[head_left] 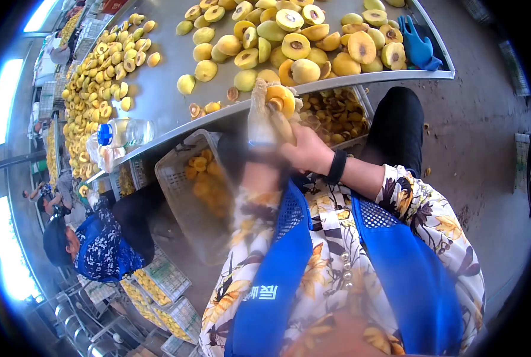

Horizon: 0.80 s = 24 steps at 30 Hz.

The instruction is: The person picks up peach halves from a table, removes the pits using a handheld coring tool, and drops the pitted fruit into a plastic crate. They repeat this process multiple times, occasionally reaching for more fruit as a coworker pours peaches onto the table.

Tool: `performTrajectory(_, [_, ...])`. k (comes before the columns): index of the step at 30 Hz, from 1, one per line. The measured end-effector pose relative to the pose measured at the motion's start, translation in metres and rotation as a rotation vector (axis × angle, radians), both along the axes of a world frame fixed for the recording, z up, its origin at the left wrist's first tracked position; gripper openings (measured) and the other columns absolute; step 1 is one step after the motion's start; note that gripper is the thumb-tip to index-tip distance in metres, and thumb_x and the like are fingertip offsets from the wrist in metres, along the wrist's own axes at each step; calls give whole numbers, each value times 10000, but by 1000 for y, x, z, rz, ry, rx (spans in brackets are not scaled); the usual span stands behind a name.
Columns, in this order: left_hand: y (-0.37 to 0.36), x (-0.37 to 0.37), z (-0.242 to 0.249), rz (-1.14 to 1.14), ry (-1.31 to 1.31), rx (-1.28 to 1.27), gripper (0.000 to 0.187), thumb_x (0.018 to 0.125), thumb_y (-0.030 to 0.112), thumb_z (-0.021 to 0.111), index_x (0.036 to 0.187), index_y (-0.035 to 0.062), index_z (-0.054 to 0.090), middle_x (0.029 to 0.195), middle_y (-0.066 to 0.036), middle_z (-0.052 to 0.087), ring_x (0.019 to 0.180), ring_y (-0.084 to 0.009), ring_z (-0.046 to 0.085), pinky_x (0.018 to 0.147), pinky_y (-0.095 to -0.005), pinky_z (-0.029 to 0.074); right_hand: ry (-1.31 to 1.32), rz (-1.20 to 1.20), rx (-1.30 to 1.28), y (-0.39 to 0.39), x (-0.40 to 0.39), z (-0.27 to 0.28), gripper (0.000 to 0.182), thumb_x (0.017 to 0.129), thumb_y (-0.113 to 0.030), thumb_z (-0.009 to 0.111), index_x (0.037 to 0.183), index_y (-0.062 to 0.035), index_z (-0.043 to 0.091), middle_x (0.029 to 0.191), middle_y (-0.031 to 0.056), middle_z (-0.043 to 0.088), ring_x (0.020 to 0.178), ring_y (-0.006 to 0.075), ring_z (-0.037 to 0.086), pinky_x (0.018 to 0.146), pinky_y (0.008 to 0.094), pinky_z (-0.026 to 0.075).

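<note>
A worn, pale glove covers my left hand (259, 116), which is closed around a yellow fruit half (284, 98) at the table's front edge. My right hand (306, 149) is bare, with a black band on the wrist. It is closed on the tan handle of a tool (283, 126), whose tip meets the cut face of the fruit; the tip's shape is hard to make out. Just beyond my hands, whole-looking and halved yellow fruits (295, 46) lie on the metal table (170, 65), several with brown pits or hollows showing.
Below the table edge stand a crate (185, 223) of yellow pieces and a bin of darker fruit halves (337, 113). A blue glove (419, 44) lies at the right corner. At left are a bottle (131, 132), a fruit pile (99, 77) and a seated co-worker (108, 244).
</note>
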<state>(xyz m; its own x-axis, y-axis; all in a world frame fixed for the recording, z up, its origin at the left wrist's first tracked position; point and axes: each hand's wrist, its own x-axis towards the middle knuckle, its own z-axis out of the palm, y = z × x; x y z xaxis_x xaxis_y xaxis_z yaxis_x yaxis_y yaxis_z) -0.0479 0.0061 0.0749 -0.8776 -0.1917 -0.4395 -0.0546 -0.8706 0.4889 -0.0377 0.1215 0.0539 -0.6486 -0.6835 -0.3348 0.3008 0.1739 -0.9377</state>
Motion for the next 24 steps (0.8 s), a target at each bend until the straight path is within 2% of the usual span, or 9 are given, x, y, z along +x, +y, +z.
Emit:
performTrajectory(2, [-2, -2, -4, 41, -57, 63, 378, 900, 438, 502, 965, 68, 545, 821, -124, 599, 657, -232, 572, 568, -319, 487, 557, -127, 62, -7, 4, -17, 248, 761, -76, 529, 984, 19, 473, 669, 185, 571, 521, 331, 555, 504, 408, 450])
performTrajectory(5, [-15, -1, -17, 5, -11, 99, 446, 886, 485, 497, 1013, 59, 539, 873, -137, 596, 716, -245, 574, 604, -336, 493, 550, -6, 159, -2, -3, -15, 264, 745, -101, 564, 957, 25, 469, 738, 261, 575, 698, 432, 565, 620, 448, 455])
performTrajectory(9, [-42, 9, -45, -104, 123, 103, 550, 866, 533, 501, 1107, 40, 524, 966, -158, 591, 834, -260, 579, 678, -356, 508, 533, -60, 215, -3, -5, -4, 224, 749, -104, 575, 922, -3, 474, 695, 253, 568, 686, 435, 561, 597, 446, 456])
performTrajectory(10, [-38, 0, -43, 94, -35, 21, 591, 855, 582, 474, 1102, 47, 515, 989, -162, 575, 851, -271, 572, 656, -365, 506, 533, -90, 254, -3, -5, -3, 216, 753, -105, 577, 917, -9, 474, 688, 252, 564, 680, 434, 561, 590, 442, 456])
performTrajectory(12, [-59, -4, -102, 239, -76, -697, 589, 857, 585, 468, 1091, 46, 513, 985, -156, 567, 853, -271, 571, 653, -366, 504, 559, -187, 247, 2, -5, 1, 202, 778, -118, 581, 919, -17, 478, 660, 244, 557, 664, 426, 568, 560, 425, 456])
performTrajectory(14, [-61, -2, -102, 331, -94, -984, 564, 865, 565, 470, 1083, 46, 511, 982, -145, 563, 855, -261, 570, 658, -355, 500, 616, -253, 191, 6, -10, 13, 216, 795, -146, 591, 917, -12, 475, 685, 245, 564, 680, 426, 573, 562, 419, 459])
performTrajectory(15, [-59, 2, -103, 349, -87, -909, 540, 872, 543, 475, 1081, 46, 511, 981, -137, 563, 855, -250, 569, 665, -344, 497, 679, -278, 173, 6, -12, 16, 227, 798, -156, 594, 921, -9, 472, 698, 250, 568, 691, 432, 571, 575, 430, 458])
performTrajectory(20, [-14, 5, -14, 406, -30, -529, 421, 908, 435, 502, 1070, 47, 507, 975, -96, 565, 857, -197, 567, 697, -287, 482, 513, -77, 266, 5, -14, 13, 261, 804, -176, 590, 941, -1, 452, 743, 272, 574, 762, 453, 560, 630, 457, 453])
performTrajectory(24, [-1, 5, -8, 326, 14, -607, 330, 915, 344, 528, 1032, 36, 540, 952, -73, 588, 858, -156, 567, 711, -271, 483, 510, -56, 217, 3, -14, 9, 247, 804, -143, 565, 909, 17, 408, 723, 269, 567, 739, 463, 547, 619, 479, 434])
